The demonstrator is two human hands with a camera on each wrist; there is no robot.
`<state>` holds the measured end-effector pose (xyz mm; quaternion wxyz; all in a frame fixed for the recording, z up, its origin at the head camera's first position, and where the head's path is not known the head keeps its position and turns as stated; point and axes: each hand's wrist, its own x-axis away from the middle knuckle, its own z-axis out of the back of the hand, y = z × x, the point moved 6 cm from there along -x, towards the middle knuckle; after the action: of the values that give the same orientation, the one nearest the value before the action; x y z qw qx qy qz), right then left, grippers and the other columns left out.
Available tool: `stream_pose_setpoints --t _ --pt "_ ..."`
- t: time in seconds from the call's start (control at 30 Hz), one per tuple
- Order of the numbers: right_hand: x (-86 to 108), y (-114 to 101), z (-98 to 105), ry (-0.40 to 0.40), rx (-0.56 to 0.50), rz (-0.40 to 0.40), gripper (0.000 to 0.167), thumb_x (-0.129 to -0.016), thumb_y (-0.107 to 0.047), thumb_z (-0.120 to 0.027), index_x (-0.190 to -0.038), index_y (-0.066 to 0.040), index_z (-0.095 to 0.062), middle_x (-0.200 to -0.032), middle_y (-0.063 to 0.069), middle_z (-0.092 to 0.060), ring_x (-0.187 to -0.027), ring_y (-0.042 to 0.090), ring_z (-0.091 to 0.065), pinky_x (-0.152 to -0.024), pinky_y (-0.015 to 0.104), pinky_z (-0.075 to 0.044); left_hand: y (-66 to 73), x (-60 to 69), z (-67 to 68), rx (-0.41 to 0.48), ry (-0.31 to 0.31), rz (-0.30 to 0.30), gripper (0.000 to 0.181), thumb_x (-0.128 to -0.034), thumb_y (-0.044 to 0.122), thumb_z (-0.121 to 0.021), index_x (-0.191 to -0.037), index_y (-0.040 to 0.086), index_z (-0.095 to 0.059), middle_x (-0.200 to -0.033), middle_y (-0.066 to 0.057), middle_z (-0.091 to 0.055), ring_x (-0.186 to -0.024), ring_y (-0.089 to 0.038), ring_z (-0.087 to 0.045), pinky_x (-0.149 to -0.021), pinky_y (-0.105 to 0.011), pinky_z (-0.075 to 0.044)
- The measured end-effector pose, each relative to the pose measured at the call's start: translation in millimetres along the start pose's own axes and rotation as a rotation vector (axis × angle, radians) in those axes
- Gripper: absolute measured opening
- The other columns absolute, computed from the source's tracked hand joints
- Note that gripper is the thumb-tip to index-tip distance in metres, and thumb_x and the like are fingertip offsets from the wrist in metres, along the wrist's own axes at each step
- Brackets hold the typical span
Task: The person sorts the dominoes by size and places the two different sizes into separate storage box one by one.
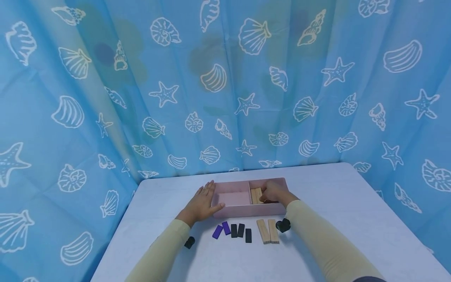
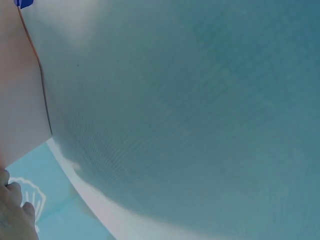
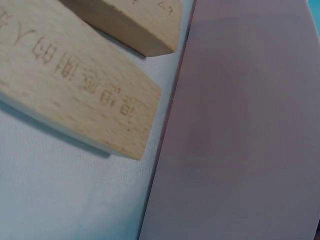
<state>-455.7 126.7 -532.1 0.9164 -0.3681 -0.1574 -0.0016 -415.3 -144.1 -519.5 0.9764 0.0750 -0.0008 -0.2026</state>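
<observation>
A pink box (image 1: 230, 211) with two compartments stands on the table. My left hand (image 1: 201, 205) rests against its left end, fingers extended and thumb over the front wall. My right hand (image 1: 275, 192) reaches into the right compartment with bent fingers and pinches a wooden block (image 1: 260, 192) beside another wooden block (image 1: 253, 196). The box's front wall partly hides those fingertips. Up close in the right wrist view are two wooden blocks lying outside the box, the nearer block (image 3: 85, 85) engraved with characters; the right hand is out of that view.
In front of the box lie two purple blocks (image 1: 217, 232), several black blocks (image 1: 248, 235) and two wooden blocks (image 1: 263, 231) on the white table (image 1: 225, 262). A blue shell-patterned curtain (image 1: 225, 102) hangs behind and at both sides.
</observation>
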Motion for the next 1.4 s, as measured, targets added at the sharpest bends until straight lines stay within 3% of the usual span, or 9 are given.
stream_pose_setpoints --t 0.37,0.6,0.87,1.17,1.4 --pt "2.1 5.7 0.2 0.001 -0.005 -0.003 0.014 -0.085 -0.006 -0.073 -0.099 -0.004 -0.071 -0.087 0.005 -0.064 -0.078 0.022 -0.061 -0.074 0.037 -0.055 2.2 -2.1 -6.7 0.005 0.013 -0.004 0.095 -0.0913 0.07 -0.039 -0.156 0.005 -0.012 -0.162 -0.008 -0.011 -0.147 -0.024 -0.008 -0.117 -0.043 -0.007" --pt "8.0 3.8 2.6 -0.005 0.057 0.039 0.015 -0.084 -0.009 -0.075 -0.098 -0.005 -0.07 -0.086 0.005 -0.063 -0.08 0.022 -0.059 -0.075 0.036 -0.054 3.7 -3.8 -6.0 -0.008 0.024 -0.017 0.095 -0.0912 0.07 -0.038 -0.155 0.004 -0.014 -0.161 -0.009 -0.012 -0.147 -0.026 -0.01 -0.117 -0.045 -0.01" --pt "8.1 9.1 6.4 -0.02 0.13 0.095 0.039 -0.088 -0.005 -0.068 -0.127 -0.001 -0.061 -0.106 0.005 -0.063 -0.092 0.021 -0.057 -0.09 0.043 -0.051 4.7 -4.6 -4.6 -0.01 0.018 -0.018 0.095 -0.091 0.07 -0.038 -0.156 0.005 -0.013 -0.162 -0.009 -0.012 -0.147 -0.025 -0.01 -0.117 -0.044 -0.009" --pt "22.9 2.2 19.0 -0.034 0.015 0.136 0.052 -0.086 0.005 -0.068 -0.136 0.001 -0.051 -0.094 0.006 -0.062 -0.082 0.019 -0.062 -0.075 0.031 -0.056 4.6 -3.7 1.9 -0.018 0.012 -0.015 0.095 -0.0912 0.07 -0.039 -0.155 0.004 -0.013 -0.161 -0.009 -0.011 -0.147 -0.026 -0.009 -0.117 -0.044 -0.009" --pt "36.7 1.7 34.1 -0.003 0.036 0.175 0.053 -0.088 -0.001 -0.067 -0.139 -0.003 -0.051 -0.103 0.005 -0.064 -0.091 0.019 -0.062 -0.08 0.035 -0.056 1.8 -1.5 0.1 -0.027 0.0 -0.007 0.096 -0.0908 0.071 -0.036 -0.156 0.005 -0.013 -0.161 -0.009 -0.011 -0.147 -0.026 -0.009 -0.117 -0.044 -0.009"
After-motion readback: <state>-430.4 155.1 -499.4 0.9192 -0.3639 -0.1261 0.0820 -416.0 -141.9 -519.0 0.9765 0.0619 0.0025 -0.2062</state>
